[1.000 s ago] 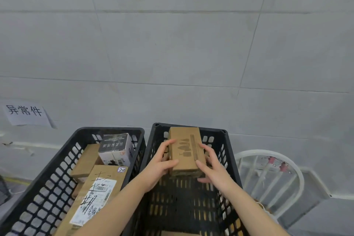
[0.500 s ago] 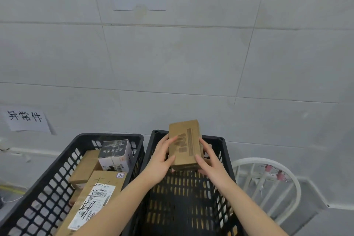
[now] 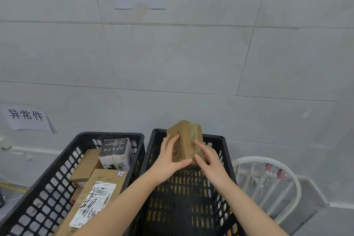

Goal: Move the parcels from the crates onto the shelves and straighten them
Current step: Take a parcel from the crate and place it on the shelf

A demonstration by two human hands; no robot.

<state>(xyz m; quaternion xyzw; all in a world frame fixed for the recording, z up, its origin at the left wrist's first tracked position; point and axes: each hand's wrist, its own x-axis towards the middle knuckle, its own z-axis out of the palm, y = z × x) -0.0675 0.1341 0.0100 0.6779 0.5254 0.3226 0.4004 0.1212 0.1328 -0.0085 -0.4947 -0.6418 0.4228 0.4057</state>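
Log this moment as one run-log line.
action: pick | left hand: grips cardboard parcel | right hand: grips it too | parcel: tilted, over far end of right crate | left crate: holds other parcels

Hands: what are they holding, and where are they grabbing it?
A small brown cardboard box: the left hand grips its left side, the right hand its right side, above the right crate.

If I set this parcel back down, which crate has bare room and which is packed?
The right crate shows bare slotted floor under the parcel that the left hand and right hand hold. The left crate is crowded: labelled carton, black-and-white box and brown carton cover most of its floor.
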